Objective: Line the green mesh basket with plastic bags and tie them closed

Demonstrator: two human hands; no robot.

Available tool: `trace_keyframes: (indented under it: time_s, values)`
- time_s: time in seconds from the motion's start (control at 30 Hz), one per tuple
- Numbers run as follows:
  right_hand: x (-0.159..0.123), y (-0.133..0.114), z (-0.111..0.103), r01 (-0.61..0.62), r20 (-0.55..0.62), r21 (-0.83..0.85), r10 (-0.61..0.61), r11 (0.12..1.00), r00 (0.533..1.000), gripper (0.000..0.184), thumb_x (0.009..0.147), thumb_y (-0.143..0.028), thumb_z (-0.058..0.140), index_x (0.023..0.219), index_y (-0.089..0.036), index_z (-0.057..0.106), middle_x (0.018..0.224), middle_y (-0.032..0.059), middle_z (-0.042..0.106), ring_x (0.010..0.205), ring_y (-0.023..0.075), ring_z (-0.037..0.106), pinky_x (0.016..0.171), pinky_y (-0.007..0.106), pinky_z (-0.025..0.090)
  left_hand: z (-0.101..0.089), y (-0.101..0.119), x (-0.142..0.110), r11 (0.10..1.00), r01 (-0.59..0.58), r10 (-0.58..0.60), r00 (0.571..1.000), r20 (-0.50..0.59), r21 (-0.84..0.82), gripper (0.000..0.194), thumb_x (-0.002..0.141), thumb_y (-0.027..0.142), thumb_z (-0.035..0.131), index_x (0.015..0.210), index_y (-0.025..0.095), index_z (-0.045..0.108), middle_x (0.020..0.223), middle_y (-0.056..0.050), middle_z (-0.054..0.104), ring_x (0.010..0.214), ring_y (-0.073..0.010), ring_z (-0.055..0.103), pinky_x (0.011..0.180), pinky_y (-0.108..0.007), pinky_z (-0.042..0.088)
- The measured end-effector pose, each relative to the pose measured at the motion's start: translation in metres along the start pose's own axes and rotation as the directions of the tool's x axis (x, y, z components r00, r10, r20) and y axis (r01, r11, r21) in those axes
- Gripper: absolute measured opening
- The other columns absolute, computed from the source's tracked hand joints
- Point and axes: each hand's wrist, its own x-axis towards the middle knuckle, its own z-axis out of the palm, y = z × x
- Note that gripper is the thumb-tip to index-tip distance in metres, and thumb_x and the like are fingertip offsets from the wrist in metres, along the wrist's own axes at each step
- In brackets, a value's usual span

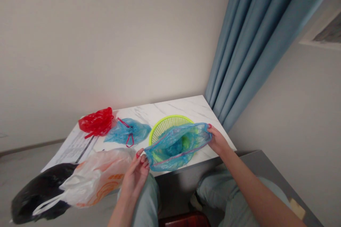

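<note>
A translucent blue plastic bag [160, 165] with a pink drawstring along its rim is stretched wide between my two hands. My left hand [137, 173] pinches the near left corner of its mouth. At the opposite corner, my right hand [217, 140] grips the rim between thumb and fingers. The bag hangs over and partly into a yellow-green plastic basket [157, 129], hiding much of it. Through the open mouth the crumpled blue film inside shows. Left of the basket, another blue bag [135, 131] with pink drawstring loops lies on the white marbled table [186, 103].
A red plastic bag [97, 122] lies at the table's back left, near printed sheets [73, 149]. A white bag with orange print [98, 175] and a black bag [42, 191] overhang the front left. Behind stands a wall; a blue curtain [247, 42] hangs at the right.
</note>
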Motion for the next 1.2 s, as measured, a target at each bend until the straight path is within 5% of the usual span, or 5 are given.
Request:
trace_keyframes:
  time_s: [0.33, 0.63, 0.9, 1.2]
  values:
    - [0.002, -0.006, -0.002, 0.000, -0.091, 0.173, 0.016, 0.985, 0.996, 0.026, 0.062, 0.003, 0.063, 0.064, -0.022, 0.056, 0.064, -0.0080, 0.063, 0.063, 0.0097, 0.061, 0.065, 0.020, 0.051, -0.002, -0.001, 0.003, 1.000, -0.013, 0.013, 1.000, -0.013, -0.027, 0.030, 0.072, 0.013, 0.074, 0.100, 0.014, 0.066, 0.070, 0.003, 0.046, 0.058, -0.0066, 0.047, 0.053, -0.017, 0.044]
    - [-0.002, -0.010, 0.009, -0.094, -0.067, 0.137, 0.104, 0.986, 0.992, 0.027, 0.075, -0.012, 0.065, 0.101, -0.017, 0.069, 0.089, 0.0014, 0.073, 0.077, 0.0133, 0.068, 0.075, 0.023, 0.056, -0.003, 0.001, 0.002, 0.998, -0.006, 0.007, 1.000, 0.025, -0.057, 0.026, 0.074, 0.010, 0.072, 0.099, 0.014, 0.064, 0.070, 0.003, 0.047, 0.058, -0.0068, 0.048, 0.053, -0.018, 0.045]
    - [0.005, -0.003, -0.004, 0.061, -0.116, 0.107, -0.049, 0.992, 0.992, 0.043, 0.068, -0.001, 0.060, 0.106, -0.020, 0.064, 0.082, -0.0026, 0.070, 0.069, 0.0102, 0.065, 0.066, 0.020, 0.056, -0.008, -0.002, 0.005, 0.998, -0.001, 0.003, 0.999, 0.038, -0.055, 0.021, 0.077, 0.013, 0.069, 0.097, 0.013, 0.064, 0.070, 0.003, 0.047, 0.058, -0.0077, 0.048, 0.056, -0.021, 0.047]
    - [0.015, -0.014, -0.016, 0.126, -0.259, 0.369, -0.028, 0.921, 0.965, 0.023, 0.077, -0.001, 0.055, 0.090, -0.019, 0.063, 0.081, 0.0010, 0.071, 0.080, 0.0117, 0.070, 0.079, 0.024, 0.060, -0.006, -0.001, 0.002, 0.997, 0.034, -0.032, 0.999, 0.037, -0.063, 0.013, 0.076, 0.012, 0.069, 0.088, 0.012, 0.064, 0.070, 0.002, 0.047, 0.058, -0.0078, 0.047, 0.058, -0.022, 0.048]
